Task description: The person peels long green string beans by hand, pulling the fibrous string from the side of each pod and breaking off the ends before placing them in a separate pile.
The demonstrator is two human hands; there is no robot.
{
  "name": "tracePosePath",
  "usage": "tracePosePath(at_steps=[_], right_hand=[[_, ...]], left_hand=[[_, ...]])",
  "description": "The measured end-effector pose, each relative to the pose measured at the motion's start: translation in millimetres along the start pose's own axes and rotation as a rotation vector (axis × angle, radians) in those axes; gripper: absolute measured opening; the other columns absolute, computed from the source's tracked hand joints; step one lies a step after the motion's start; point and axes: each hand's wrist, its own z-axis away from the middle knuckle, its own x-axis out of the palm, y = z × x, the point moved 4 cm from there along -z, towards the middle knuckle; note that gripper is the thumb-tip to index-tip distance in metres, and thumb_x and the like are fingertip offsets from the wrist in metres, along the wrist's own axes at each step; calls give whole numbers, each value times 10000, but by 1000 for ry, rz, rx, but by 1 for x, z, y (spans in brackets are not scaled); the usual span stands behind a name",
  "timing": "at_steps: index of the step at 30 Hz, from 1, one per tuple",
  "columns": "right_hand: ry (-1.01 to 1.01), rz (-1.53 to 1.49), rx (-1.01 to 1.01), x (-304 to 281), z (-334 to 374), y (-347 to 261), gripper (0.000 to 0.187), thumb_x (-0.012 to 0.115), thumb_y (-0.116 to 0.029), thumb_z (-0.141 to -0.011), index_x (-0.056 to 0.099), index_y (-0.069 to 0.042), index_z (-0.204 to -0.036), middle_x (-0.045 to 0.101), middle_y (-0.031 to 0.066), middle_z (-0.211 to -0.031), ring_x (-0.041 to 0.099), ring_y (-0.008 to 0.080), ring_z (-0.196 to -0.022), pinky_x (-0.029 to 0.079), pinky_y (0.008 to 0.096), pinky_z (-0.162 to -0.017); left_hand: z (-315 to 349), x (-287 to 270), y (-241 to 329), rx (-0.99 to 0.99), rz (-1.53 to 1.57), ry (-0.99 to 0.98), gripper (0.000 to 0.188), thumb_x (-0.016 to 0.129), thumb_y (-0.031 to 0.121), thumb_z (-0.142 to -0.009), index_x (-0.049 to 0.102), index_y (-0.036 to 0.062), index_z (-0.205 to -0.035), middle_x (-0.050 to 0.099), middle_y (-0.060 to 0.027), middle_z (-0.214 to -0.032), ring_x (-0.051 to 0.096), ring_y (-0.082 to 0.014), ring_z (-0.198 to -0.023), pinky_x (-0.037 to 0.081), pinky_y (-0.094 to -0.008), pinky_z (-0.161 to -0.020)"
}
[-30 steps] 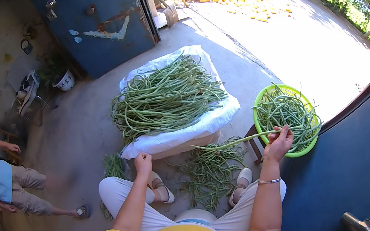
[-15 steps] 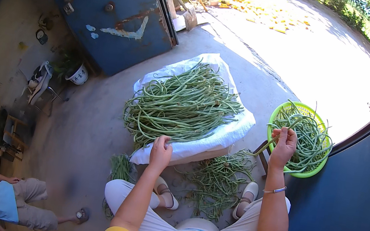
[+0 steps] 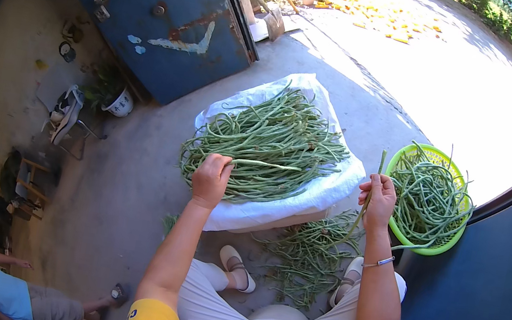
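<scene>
In front of the person stands a white-lined container (image 3: 346, 182) heaped with long green beans (image 3: 280, 134); to its right a lime-green basket (image 3: 427, 251) holds more of them, and a tangled pile (image 3: 305, 262) lies on the floor between the shoes (image 3: 237, 269). A blue door (image 3: 154, 43) stands at the upper left, near a white pot (image 3: 120, 103) with a plant and a cluttered chair (image 3: 66, 120); another blue panel (image 3: 485, 277) rises close at the right, beyond the basket. The left hand (image 3: 210, 179) is closed, pinching one pale bean (image 3: 269, 164) that points rightward over the heap. The right hand (image 3: 379, 196), just left of the basket, pinches a bean (image 3: 382, 160) between thumb and fingers, its upper end sticking up above the hand. Most of the left fingers are hidden behind the back of that hand; the right bean's lower end blends into the floor pile, the right shoe is partly covered, and a co-worker (image 3: 1, 287) in light blue is cut off at the dark lower-left rim.
</scene>
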Motion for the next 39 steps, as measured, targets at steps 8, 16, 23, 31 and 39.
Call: tracePosePath(at_steps=[8, 16, 23, 31, 39], right_hand=[[78, 538, -317, -6, 10, -29, 153, 610, -152, -827, 595, 1, -828, 556, 0, -632, 454, 34, -466, 363, 185, -411], [418, 254, -761, -84, 11, -202, 148, 516, -160, -893, 534, -15, -873, 574, 30, -687, 524, 66, -534, 447, 183, -518], [599, 408, -1062, -139, 36, -232, 131, 507, -142, -894, 525, -15, -918, 616, 94, -872, 569, 100, -624, 476, 218, -602], [147, 1154, -177, -202, -8, -66, 198, 671, -192, -731, 635, -5, -786, 618, 102, -657, 578, 166, -569, 454, 286, -553], [-253, 1184, -140, -146, 4, -47, 250, 567, -65, -709, 625, 12, -940, 638, 159, -900, 624, 233, -796, 490, 302, -734]], left_hand=[[-38, -85, 42, -96, 228, 209, 103, 636, 21, -742, 592, 32, -834, 555, -50, -743, 492, -139, -571, 411, -253, -522], [-17, -134, 20, -377, 652, 430, 104, 595, 60, -823, 579, 1, -907, 535, 33, -757, 419, -8, -620, 336, -149, -538], [19, -103, 14, -530, 834, 302, 105, 607, 26, -801, 571, -9, -894, 565, 12, -788, 477, -31, -656, 384, -157, -581], [43, -55, 60, -567, 930, 70, 93, 635, 37, -776, 589, 19, -855, 535, 50, -688, 400, 2, -556, 323, -152, -498], [82, -54, 71, -632, 983, -3, 122, 655, 43, -755, 594, 22, -859, 521, 56, -676, 397, -3, -558, 329, -155, -503]])
